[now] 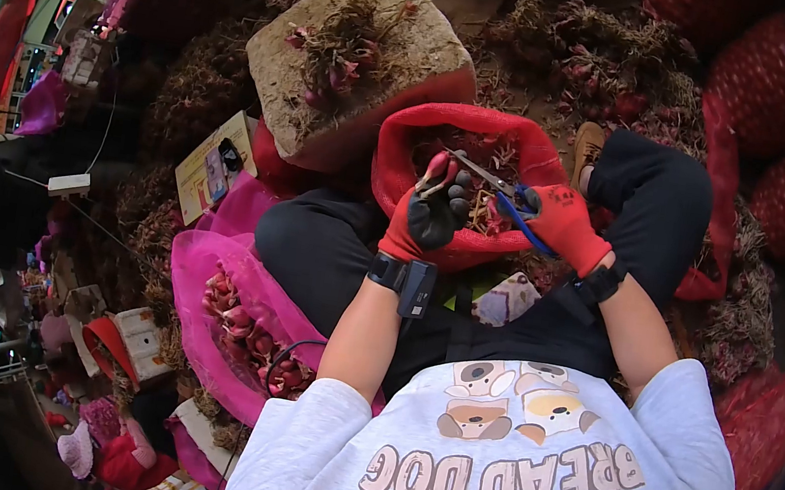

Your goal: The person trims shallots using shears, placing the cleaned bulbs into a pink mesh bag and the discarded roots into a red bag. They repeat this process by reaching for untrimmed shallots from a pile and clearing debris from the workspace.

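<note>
Market floor heaped with shallots and mesh sacks. Left hand (428,218), gloved, pinches a shallot (438,167) over the red sack (405,148) in the lap, likely so trimmings fall in. Right hand (564,223) grips scissors (492,181), blades at the bulb, apparently to trim it. Pink sack (211,266) at the left knee holds bulbs. Stone block (390,37) beyond carries rooty shallots. Cut point hidden by fingers.

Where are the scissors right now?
In the head view, the scissors sit in the right hand, just right of centre, above the red mesh bag.
</note>
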### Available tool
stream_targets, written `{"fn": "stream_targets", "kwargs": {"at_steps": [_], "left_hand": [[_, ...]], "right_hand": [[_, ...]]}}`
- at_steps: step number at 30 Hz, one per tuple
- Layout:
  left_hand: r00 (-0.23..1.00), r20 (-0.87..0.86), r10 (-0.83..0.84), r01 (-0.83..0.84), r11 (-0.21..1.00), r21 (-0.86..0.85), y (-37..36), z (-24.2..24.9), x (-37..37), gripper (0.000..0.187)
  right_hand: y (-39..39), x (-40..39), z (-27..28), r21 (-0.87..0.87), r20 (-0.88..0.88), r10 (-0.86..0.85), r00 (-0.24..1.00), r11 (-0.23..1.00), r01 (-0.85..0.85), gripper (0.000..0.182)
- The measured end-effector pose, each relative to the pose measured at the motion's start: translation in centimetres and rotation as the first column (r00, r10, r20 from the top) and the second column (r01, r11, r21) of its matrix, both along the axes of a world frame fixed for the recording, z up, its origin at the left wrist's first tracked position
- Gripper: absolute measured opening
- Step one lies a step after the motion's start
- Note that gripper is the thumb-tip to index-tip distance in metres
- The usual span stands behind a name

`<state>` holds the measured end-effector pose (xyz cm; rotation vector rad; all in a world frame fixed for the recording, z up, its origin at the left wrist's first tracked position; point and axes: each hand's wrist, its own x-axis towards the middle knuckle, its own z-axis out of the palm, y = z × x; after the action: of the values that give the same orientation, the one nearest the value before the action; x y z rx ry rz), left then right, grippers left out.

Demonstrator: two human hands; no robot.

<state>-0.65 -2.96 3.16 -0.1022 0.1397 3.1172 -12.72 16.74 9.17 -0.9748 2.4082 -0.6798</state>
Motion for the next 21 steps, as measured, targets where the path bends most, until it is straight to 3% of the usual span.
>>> {"fn": "stream_targets", "kwargs": {"at_steps": [4,7,10,13,15,17,18,21], "left_hand": [[0.998,-0.035,0.054,-0.059,0.986,-0.157,0.2,0.0,0.5,0.049],[0.943,0.287,0.169,-0.067,0.94,-0.334,0.1,1.5,-0.4,0.036],[0.9,0.364,0.24,-0.061,0.896,-0.44,0.0,3.3,-1.1,0.026],[0.905,0.402,0.141,-0.018,0.955,-0.295,-1.3,3.3,-1.1,0.031],[0.926,0.336,0.171,0.007,0.883,-0.47,-1.2,3.1,-1.1,0.036],[0.948,0.282,0.149,0.053,0.799,-0.599,-1.5,1.6,-1.0,0.04],[0.977,0.212,0.038,0.079,0.853,-0.516,-1.8,1.8,-1.4,0.044],[0.919,0.363,0.153,-0.001,0.923,-0.385,-0.2,2.8,-1.3,0.04]], "right_hand": [[0.5,-0.4,-0.5,0.04,-0.065,0.007,0.998,0.999,-0.005,0.038],[0.5,-0.4,-1.1,0.087,-0.098,0.004,0.995,0.996,0.005,0.04],[0.2,-0.3,-0.2,0.161,-0.095,0.012,0.995,0.987,0.004,0.042],[0.2,0.0,-0.3,0.188,-0.13,0.03,0.991,0.982,-0.006,0.045],[-0.1,0.0,-0.5,0.244,-0.121,0.053,0.991,0.97,-0.022,0.05],[0.1,0.2,-1.4,0.142,-0.158,0.036,0.987,0.99,-0.014,0.046],[0.3,0.2,-1.7,0.09,-0.176,0.027,0.984,0.996,-0.011,0.045],[0.2,0.2,-1.9,0.063,-0.157,0.022,0.987,0.998,-0.012,0.045]]}}
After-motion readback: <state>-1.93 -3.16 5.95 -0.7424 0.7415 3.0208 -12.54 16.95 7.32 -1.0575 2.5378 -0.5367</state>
